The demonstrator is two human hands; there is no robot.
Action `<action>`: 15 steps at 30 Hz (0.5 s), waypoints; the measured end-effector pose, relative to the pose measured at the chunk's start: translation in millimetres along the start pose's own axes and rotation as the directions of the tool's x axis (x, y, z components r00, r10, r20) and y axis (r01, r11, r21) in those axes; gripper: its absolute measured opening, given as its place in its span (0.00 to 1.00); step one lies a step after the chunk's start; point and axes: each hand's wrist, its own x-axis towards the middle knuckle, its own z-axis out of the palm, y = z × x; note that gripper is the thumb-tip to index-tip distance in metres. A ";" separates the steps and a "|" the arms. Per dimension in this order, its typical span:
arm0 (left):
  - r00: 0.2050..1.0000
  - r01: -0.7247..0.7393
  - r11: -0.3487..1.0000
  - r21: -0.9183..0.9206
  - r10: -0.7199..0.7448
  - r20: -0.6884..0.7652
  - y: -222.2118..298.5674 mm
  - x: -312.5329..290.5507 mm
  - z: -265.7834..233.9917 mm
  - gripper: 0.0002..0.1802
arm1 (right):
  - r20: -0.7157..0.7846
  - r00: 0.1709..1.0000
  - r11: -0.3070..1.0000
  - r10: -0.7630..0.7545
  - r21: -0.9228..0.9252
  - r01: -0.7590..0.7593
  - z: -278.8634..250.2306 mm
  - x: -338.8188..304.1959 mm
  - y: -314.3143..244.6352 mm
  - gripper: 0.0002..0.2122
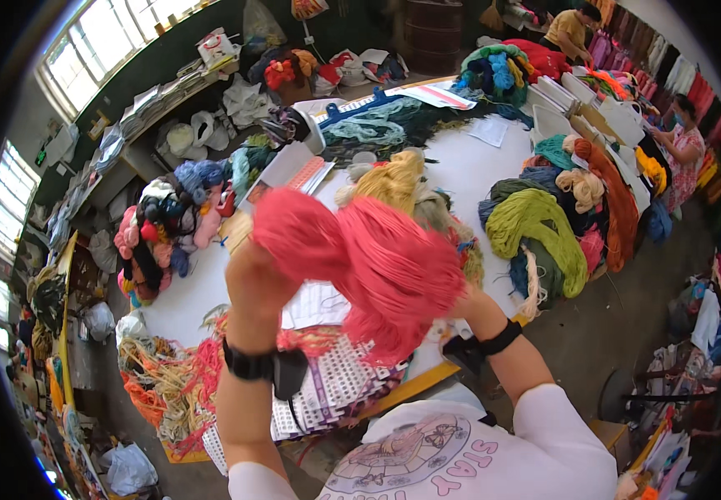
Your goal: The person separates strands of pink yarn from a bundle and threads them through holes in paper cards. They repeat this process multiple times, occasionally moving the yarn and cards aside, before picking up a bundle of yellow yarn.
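A thick coral-pink skein of yarn [398, 267] is raised above the table between my two hands. My left hand [254, 271] is closed round its left end, where the strands bunch and fold over. At the skein's right end, my right hand [467, 302] grips it, with most fingers hidden behind the strands. A black band circles each wrist. Under the skein, a white paper sheet [314, 305] lies on the table beside a white-and-purple patterned cloth [327, 383].
Mixed orange and beige yarn [169, 375] covers the near left of the white table [460, 167]. Yellow yarn [389, 179] lies beyond the skein, olive-green yarn [539, 229] to the right. Two other people [573, 33] [683, 150] are at the far right, near hanging yarn.
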 end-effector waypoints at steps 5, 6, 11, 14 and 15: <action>0.986 -0.156 0.856 0.494 0.103 0.133 27.6 142.3 -62.7 0.21 | -0.294 0.913 0.903 0.284 0.402 -0.151 -83.0 72.8 52.0 0.40; 0.994 -0.065 0.788 0.612 0.105 -0.029 19.0 175.8 -67.0 0.21 | -0.276 0.916 0.896 0.291 0.415 -0.160 -91.8 76.4 74.2 0.40; 0.786 0.446 -0.090 0.891 0.514 -0.342 -58.1 221.1 -168.4 0.18 | -0.171 0.965 0.914 0.197 -0.323 -0.244 -29.7 69.4 179.1 0.34; 0.879 0.185 -0.332 0.925 0.477 -0.004 -138.2 202.7 -179.0 0.25 | -0.200 0.972 0.903 0.121 -0.384 -0.192 -7.0 50.0 204.3 0.26; 0.911 0.164 -0.325 0.931 0.412 -0.017 -161.9 207.2 -162.6 0.25 | -0.210 0.968 0.888 0.138 -0.406 -0.215 -8.4 40.6 213.7 0.26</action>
